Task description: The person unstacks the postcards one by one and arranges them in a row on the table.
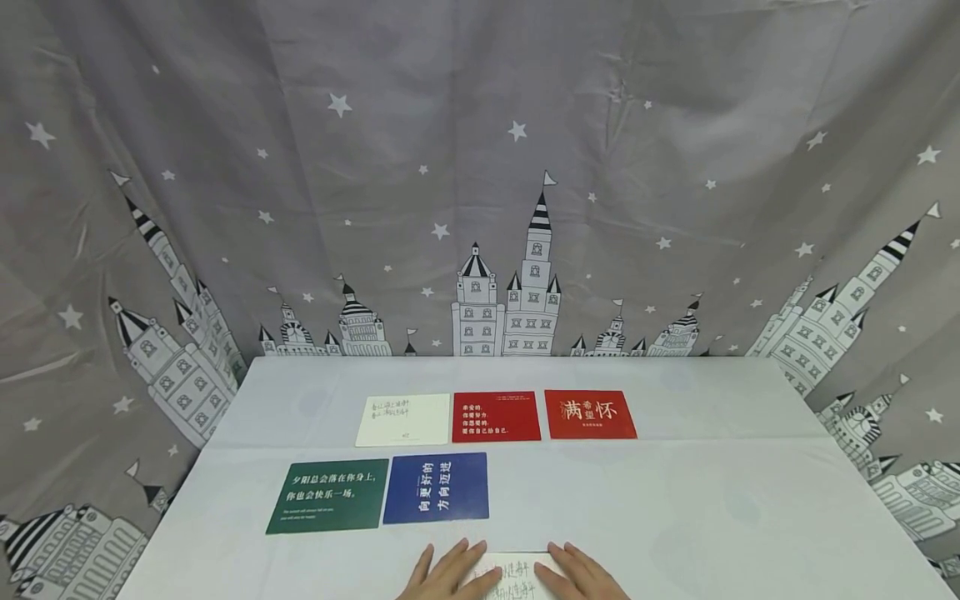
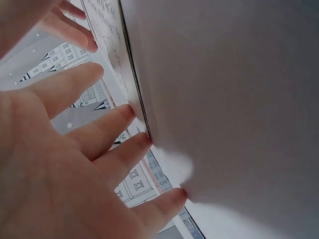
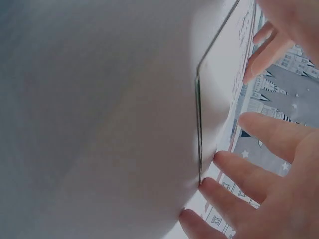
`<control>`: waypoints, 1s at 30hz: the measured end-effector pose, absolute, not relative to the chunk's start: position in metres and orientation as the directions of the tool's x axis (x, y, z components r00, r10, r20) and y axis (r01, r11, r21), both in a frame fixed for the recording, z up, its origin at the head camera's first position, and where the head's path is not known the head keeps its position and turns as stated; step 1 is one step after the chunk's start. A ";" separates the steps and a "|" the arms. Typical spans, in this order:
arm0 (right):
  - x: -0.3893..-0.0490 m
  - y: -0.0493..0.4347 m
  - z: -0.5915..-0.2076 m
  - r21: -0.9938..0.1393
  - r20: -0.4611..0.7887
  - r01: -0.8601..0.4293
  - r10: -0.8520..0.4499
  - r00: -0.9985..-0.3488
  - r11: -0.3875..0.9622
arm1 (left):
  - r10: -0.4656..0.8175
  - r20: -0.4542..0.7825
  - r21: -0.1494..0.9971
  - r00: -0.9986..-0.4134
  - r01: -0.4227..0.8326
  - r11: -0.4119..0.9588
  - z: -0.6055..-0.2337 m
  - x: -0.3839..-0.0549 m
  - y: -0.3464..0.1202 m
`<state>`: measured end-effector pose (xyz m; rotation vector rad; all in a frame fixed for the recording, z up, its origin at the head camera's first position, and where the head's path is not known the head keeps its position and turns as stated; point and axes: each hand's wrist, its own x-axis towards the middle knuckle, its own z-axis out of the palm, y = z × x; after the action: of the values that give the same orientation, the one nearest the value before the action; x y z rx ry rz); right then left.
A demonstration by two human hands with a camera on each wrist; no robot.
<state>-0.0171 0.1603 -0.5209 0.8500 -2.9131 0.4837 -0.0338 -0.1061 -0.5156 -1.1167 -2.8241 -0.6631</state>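
A white card point(image 1: 513, 575) with handwritten lines lies on the table at the bottom middle of the head view, its near part cut off by the frame. My left hand point(image 1: 448, 573) has spread fingers over its left side, and my right hand point(image 1: 585, 575) reaches over its right side the same way. In the left wrist view, fingertips of the left hand point(image 2: 75, 159) meet the edge of the card point(image 2: 110, 30). Fingertips of the right hand point(image 3: 259, 184) rest at the card's corner point(image 3: 224, 69) and on the tabletop in the right wrist view.
Beyond the hands, a green card point(image 1: 330, 497) and a blue card point(image 1: 437, 489) lie side by side. Farther back is a row: a white handwritten card point(image 1: 403, 421), a dark red card point(image 1: 495, 417) and a brighter red card point(image 1: 591, 417). A grey castle-print curtain point(image 1: 375, 167) hangs behind the white table point(image 1: 712, 500).
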 end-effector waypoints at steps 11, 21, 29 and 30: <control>-0.019 0.159 -0.527 -0.188 0.255 -0.592 -0.543 -0.800 0.784 | 0.639 0.269 0.317 -0.721 0.692 0.648 -0.516 -0.031 -0.104; -0.020 0.158 -0.529 -0.209 0.266 -0.584 -0.529 -0.806 0.785 | 0.643 0.306 0.309 -0.702 0.712 0.630 -0.515 -0.030 -0.106; -0.018 0.161 -0.522 -0.288 0.250 -0.583 -0.528 -0.811 0.760 | 0.634 0.294 0.328 -0.715 0.699 0.636 -0.513 -0.031 -0.107; -0.018 0.162 -0.520 -0.302 0.233 -0.580 -0.532 -0.814 0.757 | 0.638 0.281 0.335 -0.717 0.696 0.635 -0.512 -0.032 -0.108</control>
<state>-0.0181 0.1617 -0.5195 0.8965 -2.8190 0.5501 -0.0318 -0.1076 -0.5116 -1.1141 -2.7162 -0.6440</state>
